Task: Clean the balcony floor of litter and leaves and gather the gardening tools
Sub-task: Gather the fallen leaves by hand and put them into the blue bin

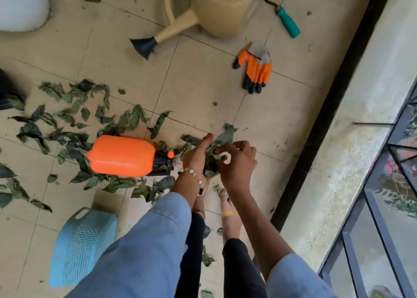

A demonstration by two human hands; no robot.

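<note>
Beige balcony tiles (194,83) carry scattered leaves (67,126) at left; at centre, left hand (196,156) and right hand (237,162) clutch a leaf bundle (222,137); orange sprayer (121,155) just left; gardening glove (255,68), watering can (216,8), teal-handled tool (287,22) above.

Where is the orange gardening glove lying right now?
In the head view, the orange glove lies flat on the tiled floor, upper right of centre, just below the beige watering can and the teal-handled tool.
</note>
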